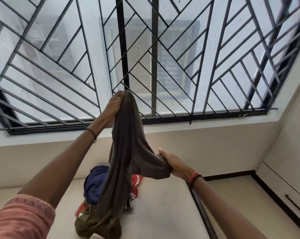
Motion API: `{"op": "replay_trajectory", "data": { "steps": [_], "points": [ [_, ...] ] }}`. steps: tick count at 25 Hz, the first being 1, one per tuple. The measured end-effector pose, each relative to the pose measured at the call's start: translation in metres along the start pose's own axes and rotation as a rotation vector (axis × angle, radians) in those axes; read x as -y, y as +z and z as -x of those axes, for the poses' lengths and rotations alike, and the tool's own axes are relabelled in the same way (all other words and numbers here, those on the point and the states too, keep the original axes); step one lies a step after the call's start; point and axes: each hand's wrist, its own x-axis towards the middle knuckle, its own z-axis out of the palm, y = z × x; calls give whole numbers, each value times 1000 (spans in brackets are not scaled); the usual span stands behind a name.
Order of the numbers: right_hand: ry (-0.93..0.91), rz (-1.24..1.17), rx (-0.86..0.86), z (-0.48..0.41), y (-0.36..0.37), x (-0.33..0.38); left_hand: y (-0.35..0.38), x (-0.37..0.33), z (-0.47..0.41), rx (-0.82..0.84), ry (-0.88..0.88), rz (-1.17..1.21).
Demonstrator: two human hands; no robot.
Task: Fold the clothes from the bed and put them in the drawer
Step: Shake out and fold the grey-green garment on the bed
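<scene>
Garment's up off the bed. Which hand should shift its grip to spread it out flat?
Right hand, probably: it bunches the grey garment low at the side, while the left hand pinches its top.

Head view, toward window

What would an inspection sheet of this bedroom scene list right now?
Surface: pale bed.
Job's things: grey-brown garment held up over the bed; blue garment, red garment and olive garment heaped beneath it; drawer unit at right, shut.
Clutter: nothing seen.
Hands: left hand, raised, pinches the garment's top; right hand grips a lower part.
Cables: nothing seen.
Surroundings: barred window, pale wall.
</scene>
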Motion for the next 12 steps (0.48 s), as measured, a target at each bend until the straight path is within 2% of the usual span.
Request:
{"op": "replay_trajectory", "data": {
  "steps": [2,6,10,12],
  "points": [
    [-68,126,-124,-11,19,-11,-4,1,2,116,-73,38],
    [-199,302,-99,-28,33,-26,-15,2,14,326,-195,-25],
    [-245,353,-121,-40,41,-35,-29,5,22,419,-231,-49],
    [-245,294,-203,-44,41,-37,-34,6,24,416,-246,-32]
  ]
}}
